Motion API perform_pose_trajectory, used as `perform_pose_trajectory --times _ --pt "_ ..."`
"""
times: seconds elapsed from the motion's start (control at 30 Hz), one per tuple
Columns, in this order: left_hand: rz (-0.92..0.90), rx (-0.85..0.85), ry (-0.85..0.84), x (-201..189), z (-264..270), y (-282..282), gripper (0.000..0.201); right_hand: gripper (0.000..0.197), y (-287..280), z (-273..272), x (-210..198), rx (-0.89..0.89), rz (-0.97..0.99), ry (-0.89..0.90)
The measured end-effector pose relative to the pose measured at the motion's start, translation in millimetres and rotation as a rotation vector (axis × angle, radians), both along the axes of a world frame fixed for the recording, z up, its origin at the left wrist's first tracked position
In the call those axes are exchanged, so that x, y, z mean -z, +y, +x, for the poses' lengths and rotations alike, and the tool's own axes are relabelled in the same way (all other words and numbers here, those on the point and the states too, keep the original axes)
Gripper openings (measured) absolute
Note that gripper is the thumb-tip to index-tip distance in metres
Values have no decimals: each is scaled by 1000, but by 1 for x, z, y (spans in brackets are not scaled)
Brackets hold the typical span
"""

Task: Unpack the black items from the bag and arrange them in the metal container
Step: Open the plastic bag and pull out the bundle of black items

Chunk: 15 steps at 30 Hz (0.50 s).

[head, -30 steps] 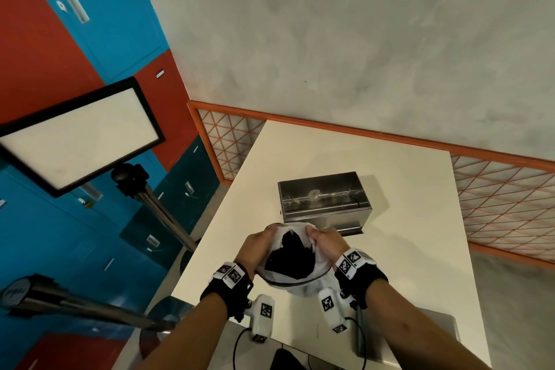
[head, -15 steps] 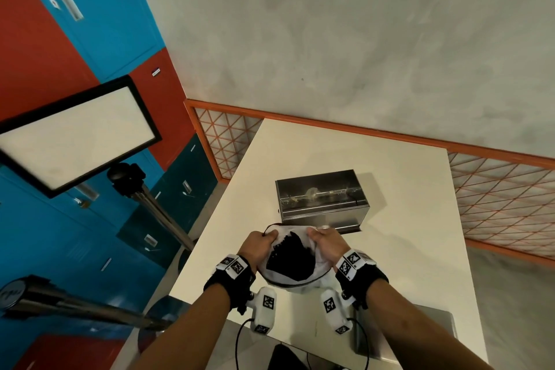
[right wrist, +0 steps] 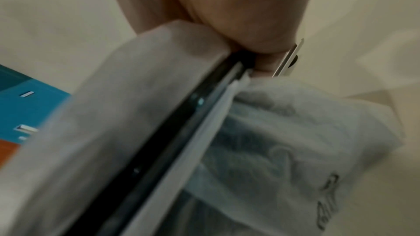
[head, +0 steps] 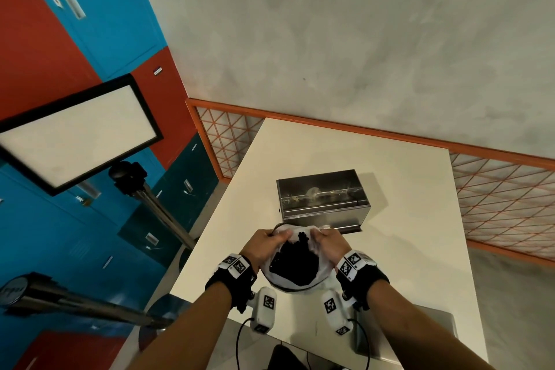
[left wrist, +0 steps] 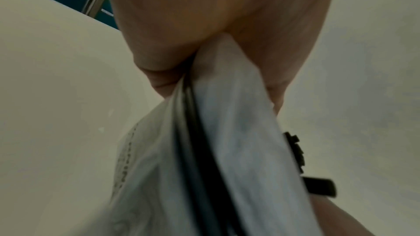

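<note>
Since a moment ago your left hand and right hand, both gripping the bag rim, have carried it closer to the metal container, whose long side lies crosswise just beyond your fingers.

Almost nothing could be read. The white bag carried dark printed lettering near its lower edge in the right wrist view, but blur left the letters unreadable. The black wristbands bore white tags printed with square black-and-white coded markers, which were patterns and not words; like markers stood on the white camera housings below the wrists. A small label sat on the red cabinet panel, too small to make out. A round metal cap at the lower left showed dark script that stayed illegible.
</note>
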<state>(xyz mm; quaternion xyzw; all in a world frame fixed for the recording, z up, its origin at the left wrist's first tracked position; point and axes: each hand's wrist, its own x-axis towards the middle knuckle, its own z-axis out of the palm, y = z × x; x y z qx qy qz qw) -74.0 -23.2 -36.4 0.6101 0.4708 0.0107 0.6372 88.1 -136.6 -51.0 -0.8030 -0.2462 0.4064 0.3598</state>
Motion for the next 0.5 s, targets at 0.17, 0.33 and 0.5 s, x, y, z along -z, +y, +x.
perform_pose_trajectory --times 0.17,0.33,0.5 --pt "-30 -78 64 1 0 1 31 32 -1 -4 0 -124 -142 -77" --pt "-14 -151 96 2 0 0 27 32 -2 0 7 -164 -192 -140" --pt "14 -319 64 -2 -13 3 43 37 -21 2 -29 54 -84 -52"
